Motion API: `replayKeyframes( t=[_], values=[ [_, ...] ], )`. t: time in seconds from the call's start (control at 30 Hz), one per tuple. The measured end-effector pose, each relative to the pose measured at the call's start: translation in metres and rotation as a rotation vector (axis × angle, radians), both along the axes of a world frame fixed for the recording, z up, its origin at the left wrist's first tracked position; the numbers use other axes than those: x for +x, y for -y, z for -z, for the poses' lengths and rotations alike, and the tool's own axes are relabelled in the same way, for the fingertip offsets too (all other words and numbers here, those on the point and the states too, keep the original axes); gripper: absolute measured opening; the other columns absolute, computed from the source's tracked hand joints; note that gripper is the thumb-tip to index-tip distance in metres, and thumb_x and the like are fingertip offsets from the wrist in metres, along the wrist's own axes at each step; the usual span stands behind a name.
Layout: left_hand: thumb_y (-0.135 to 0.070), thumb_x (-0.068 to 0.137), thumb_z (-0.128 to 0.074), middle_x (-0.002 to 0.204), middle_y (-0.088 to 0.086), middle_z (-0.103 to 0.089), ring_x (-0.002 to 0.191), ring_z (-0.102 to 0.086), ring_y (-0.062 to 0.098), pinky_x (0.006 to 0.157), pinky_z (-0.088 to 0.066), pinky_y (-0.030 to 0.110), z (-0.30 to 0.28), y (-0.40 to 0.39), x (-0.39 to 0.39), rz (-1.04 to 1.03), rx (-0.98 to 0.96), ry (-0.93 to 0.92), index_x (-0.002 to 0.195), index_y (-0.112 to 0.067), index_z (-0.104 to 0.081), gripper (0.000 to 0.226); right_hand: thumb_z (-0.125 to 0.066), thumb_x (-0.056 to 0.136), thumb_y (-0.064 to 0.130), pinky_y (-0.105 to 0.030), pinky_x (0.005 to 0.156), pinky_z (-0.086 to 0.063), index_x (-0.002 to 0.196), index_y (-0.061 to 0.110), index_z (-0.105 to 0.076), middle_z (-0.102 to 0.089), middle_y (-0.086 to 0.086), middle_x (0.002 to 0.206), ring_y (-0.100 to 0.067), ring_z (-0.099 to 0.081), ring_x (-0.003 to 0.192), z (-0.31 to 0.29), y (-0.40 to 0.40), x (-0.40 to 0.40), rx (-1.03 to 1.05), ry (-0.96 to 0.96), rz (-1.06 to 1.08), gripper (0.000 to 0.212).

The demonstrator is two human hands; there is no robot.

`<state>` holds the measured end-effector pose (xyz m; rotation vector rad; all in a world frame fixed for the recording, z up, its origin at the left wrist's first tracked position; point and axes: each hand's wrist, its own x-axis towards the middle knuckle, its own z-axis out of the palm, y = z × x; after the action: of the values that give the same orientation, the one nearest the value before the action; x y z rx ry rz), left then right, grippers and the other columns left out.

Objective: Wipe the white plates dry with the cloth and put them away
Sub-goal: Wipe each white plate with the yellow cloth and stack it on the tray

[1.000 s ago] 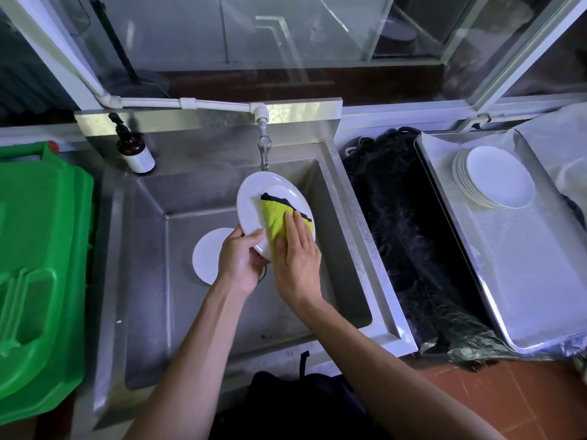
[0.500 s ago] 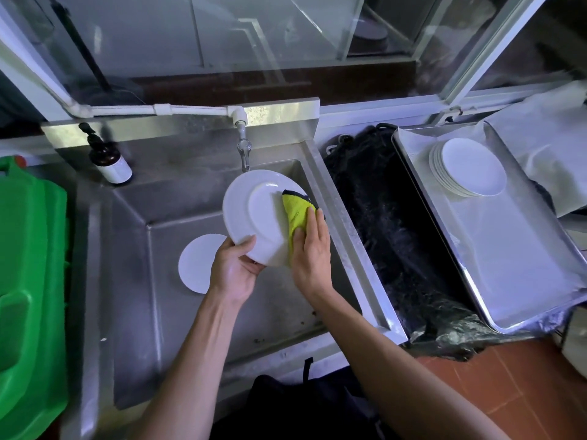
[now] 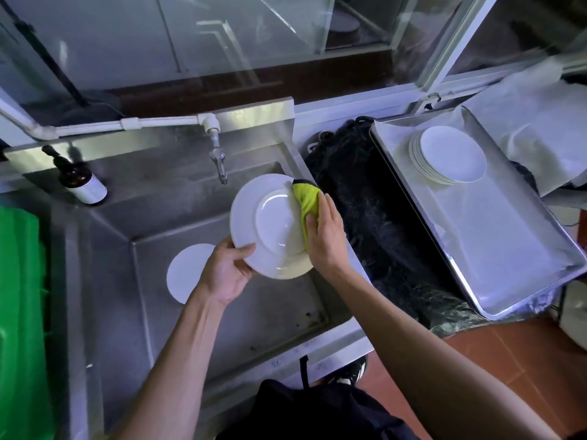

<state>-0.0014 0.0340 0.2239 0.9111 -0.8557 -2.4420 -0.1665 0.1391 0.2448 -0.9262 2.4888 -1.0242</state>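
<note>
Over the steel sink my left hand grips the lower left rim of a white plate, thumb on its face. My right hand presses a yellow-green cloth against the plate's right edge, fingers curled round the cloth. A second white plate lies flat on the sink floor, partly hidden by my left wrist. A stack of several white plates sits at the far end of a lined metal tray on the right.
A tap hangs just behind the held plate. A brown pump bottle stands on the sink's back left ledge. A green crate fills the left edge. Black netting lies between sink and tray. White fabric drapes at far right.
The cloth and my right hand have slid from the plate's middle to its right edge. The plate now tilts flatter, its face turned more towards me.
</note>
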Motion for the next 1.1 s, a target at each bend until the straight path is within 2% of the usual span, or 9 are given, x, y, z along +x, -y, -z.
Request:
replayKeyframes(
  t=[0.23, 0.47, 0.57, 0.67, 0.73, 0.87, 0.97, 1.1],
  values=[
    [0.003, 0.074, -0.07, 0.115, 0.02, -0.071, 0.102, -0.069, 0.034, 0.076, -0.062, 0.041, -0.008, -0.003, -0.018, 0.186, -0.127, 0.066, 0.121, 0.002, -0.065, 0.047, -0.038, 0.109, 0.025, -0.052, 0.113, -0.035, 0.158, 0.017, -0.03, -0.028, 0.0, 0.165, -0.024, -0.031, 0.147, -0.011, -0.008, -0.031, 0.003, -0.039, -0.013, 0.05],
    [0.001, 0.073, -0.072, 0.109, 0.017, -0.075, 0.098, -0.072, 0.033, 0.086, -0.057, 0.048, -0.022, -0.024, -0.056, 0.29, -0.312, 0.204, 0.112, 0.0, -0.069, 0.039, -0.039, 0.109, 0.026, -0.051, 0.109, -0.037, 0.158, 0.018, -0.032, -0.028, -0.001, 0.165, -0.026, -0.031, 0.147, -0.021, -0.016, -0.05, -0.024, -0.156, -0.077, 0.05],
    [0.009, 0.084, -0.068, 0.102, 0.012, -0.078, 0.095, -0.072, 0.032, 0.076, -0.061, 0.041, -0.032, -0.03, -0.075, 0.298, -0.406, 0.239, 0.106, -0.005, -0.07, 0.026, -0.042, 0.108, 0.023, -0.05, 0.109, -0.038, 0.156, 0.017, -0.037, -0.032, -0.003, 0.163, -0.029, -0.035, 0.144, -0.023, -0.025, -0.06, -0.114, -0.184, -0.055, 0.048],
    [0.002, 0.08, -0.071, 0.097, 0.008, -0.078, 0.086, -0.074, 0.024, 0.065, -0.058, 0.029, -0.048, -0.04, -0.099, 0.317, -0.526, 0.223, 0.103, -0.01, -0.073, 0.025, -0.044, 0.108, 0.02, -0.046, 0.11, -0.039, 0.155, 0.015, -0.039, -0.035, -0.005, 0.162, -0.029, -0.037, 0.141, -0.025, -0.037, -0.074, -0.204, -0.2, -0.025, 0.047],
    [-0.007, 0.076, -0.071, 0.097, 0.007, -0.078, 0.087, -0.074, 0.022, 0.068, -0.057, 0.03, -0.059, -0.048, -0.117, 0.323, -0.596, 0.224, 0.103, -0.012, -0.073, 0.027, -0.046, 0.107, 0.018, -0.043, 0.112, -0.038, 0.154, 0.013, -0.04, -0.037, -0.007, 0.161, -0.03, -0.039, 0.14, -0.027, -0.046, -0.083, -0.246, -0.215, -0.012, 0.047],
    [-0.003, 0.084, -0.071, 0.099, 0.006, -0.078, 0.093, -0.072, 0.027, 0.085, -0.057, 0.048, -0.07, -0.065, -0.158, 0.358, -0.722, 0.238, 0.1, -0.019, -0.074, 0.022, -0.051, 0.104, 0.009, -0.037, 0.114, -0.035, 0.15, 0.008, -0.045, -0.042, -0.012, 0.157, -0.033, -0.043, 0.137, -0.036, -0.068, -0.109, -0.324, -0.247, 0.036, 0.047],
    [0.0, 0.093, -0.067, 0.102, 0.004, -0.078, 0.096, -0.072, 0.025, 0.091, -0.056, 0.05, -0.076, -0.081, -0.197, 0.411, -0.804, 0.276, 0.102, -0.023, -0.072, 0.025, -0.051, 0.102, 0.008, -0.043, 0.114, -0.039, 0.149, 0.009, -0.047, -0.043, -0.011, 0.157, -0.03, -0.042, 0.139, -0.043, -0.092, -0.135, -0.366, -0.218, 0.097, 0.047],
    [-0.003, 0.096, -0.066, 0.107, 0.012, -0.076, 0.103, -0.07, 0.036, 0.093, -0.054, 0.053, -0.083, -0.11, -0.254, 0.499, -0.972, 0.345, 0.1, -0.024, -0.072, 0.022, -0.053, 0.099, 0.0, -0.042, 0.11, -0.043, 0.146, 0.003, -0.05, -0.048, -0.014, 0.152, -0.033, -0.047, 0.135, -0.054, -0.136, -0.178, -0.416, -0.238, 0.162, 0.048]
  ],
)
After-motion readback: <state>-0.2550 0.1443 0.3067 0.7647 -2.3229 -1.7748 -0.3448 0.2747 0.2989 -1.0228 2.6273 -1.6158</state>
